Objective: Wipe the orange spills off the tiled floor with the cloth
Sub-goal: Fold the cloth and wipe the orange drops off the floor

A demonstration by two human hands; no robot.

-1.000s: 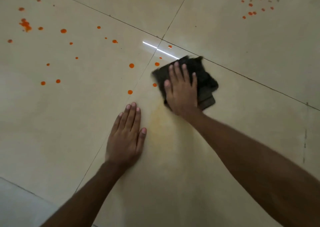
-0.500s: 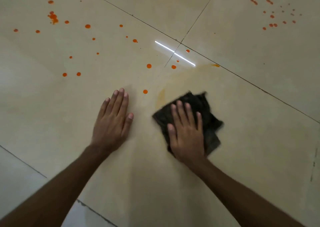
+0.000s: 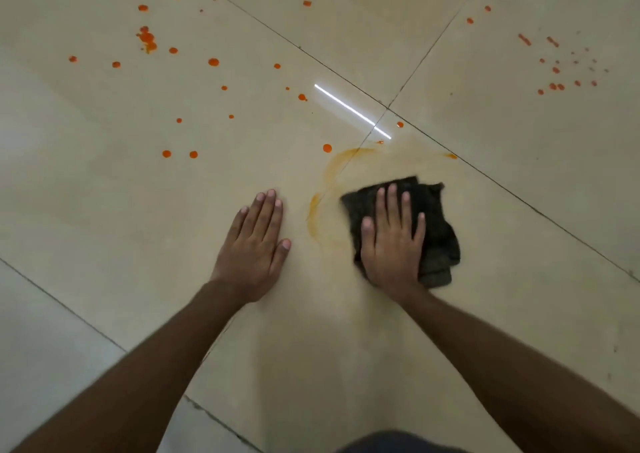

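Nearest, the left hand (image 3: 252, 245) lay flat on the tiled floor (image 3: 104, 217), its grip wide and empty. The right hand (image 3: 391, 241), fingers straight, pressed the cloth (image 3: 438, 217) under its palm. Wiping looked part done: an orange smear (image 3: 329, 172) curved at eleven o'clock of the cloth, so the next stroke called for a push there, then on to the orange drops (image 3: 147, 39) beyond.

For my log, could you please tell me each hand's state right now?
Left hand: open, flat on the floor.
Right hand: open, pressing the cloth.
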